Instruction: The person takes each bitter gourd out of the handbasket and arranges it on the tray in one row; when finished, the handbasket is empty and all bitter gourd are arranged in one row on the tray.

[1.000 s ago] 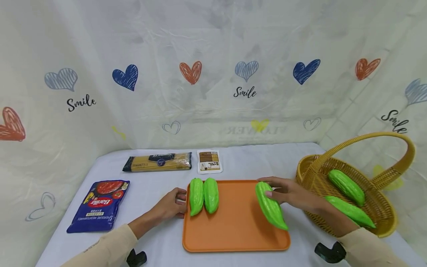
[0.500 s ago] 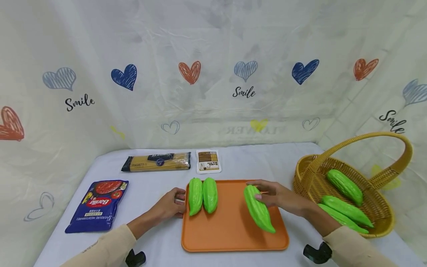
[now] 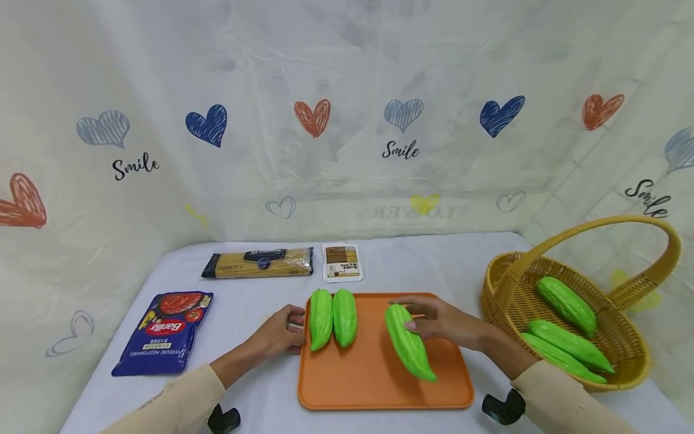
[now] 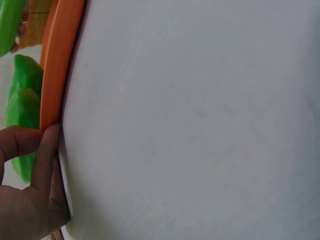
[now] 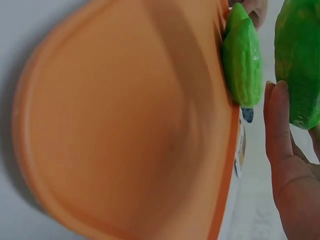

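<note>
My right hand (image 3: 441, 322) grips a bright green bitter melon (image 3: 408, 343) by its upper end and holds it tilted above the right half of an orange tray (image 3: 374, 395). In the right wrist view the thumb and fingers (image 5: 280, 120) lie on either side of that bitter melon (image 5: 299, 60). Two more bitter melons (image 3: 321, 319) lie side by side at the tray's left end. Beside them my left hand (image 3: 281, 331) pinches the tray's left rim; the left wrist view shows thumb and finger meeting at the orange edge (image 4: 54, 80).
A wicker basket (image 3: 496, 280) with a tall handle stands at the right, with three bitter melons (image 3: 568, 306) in it. Behind the tray lie a spaghetti pack (image 3: 265, 263) and a small white packet (image 3: 343, 263). A blue sauce pouch (image 3: 162, 334) lies at the left.
My right hand has moved left with the bitter melon, from the tray's right edge to further over the tray. My left hand has stayed at the rim.
</note>
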Demonstrator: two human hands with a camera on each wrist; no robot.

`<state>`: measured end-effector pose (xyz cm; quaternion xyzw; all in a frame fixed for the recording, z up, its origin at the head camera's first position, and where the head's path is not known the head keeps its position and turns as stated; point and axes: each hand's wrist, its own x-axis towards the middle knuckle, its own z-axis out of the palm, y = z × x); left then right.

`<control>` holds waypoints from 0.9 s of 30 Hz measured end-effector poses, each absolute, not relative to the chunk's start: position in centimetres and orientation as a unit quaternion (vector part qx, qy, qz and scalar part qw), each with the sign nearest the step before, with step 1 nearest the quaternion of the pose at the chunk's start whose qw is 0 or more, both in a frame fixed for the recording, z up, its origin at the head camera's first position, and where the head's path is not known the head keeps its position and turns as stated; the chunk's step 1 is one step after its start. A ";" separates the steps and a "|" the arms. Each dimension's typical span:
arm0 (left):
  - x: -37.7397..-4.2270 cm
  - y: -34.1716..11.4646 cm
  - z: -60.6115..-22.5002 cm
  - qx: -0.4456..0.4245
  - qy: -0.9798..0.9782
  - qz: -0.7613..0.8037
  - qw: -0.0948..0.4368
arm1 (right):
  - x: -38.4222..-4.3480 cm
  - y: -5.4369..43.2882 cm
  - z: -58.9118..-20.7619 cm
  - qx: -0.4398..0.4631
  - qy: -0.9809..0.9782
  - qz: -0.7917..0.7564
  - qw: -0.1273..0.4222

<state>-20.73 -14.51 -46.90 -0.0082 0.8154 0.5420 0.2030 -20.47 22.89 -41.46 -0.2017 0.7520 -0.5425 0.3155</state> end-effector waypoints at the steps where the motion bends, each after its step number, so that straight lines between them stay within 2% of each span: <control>1: -20.7 -14.5 -46.9 -0.009 0.816 0.541 0.203 | -20.6 22.7 -41.5 -0.201 0.755 -0.539 0.314; 10: -20.8 -14.4 -46.8 -0.010 0.815 0.542 0.205 | -21.8 20.9 -42.0 -0.191 0.775 -0.525 0.294; 27: -20.8 -14.4 -46.8 -0.013 0.814 0.544 0.204 | -24.7 18.8 -42.7 -0.189 0.781 -0.512 0.304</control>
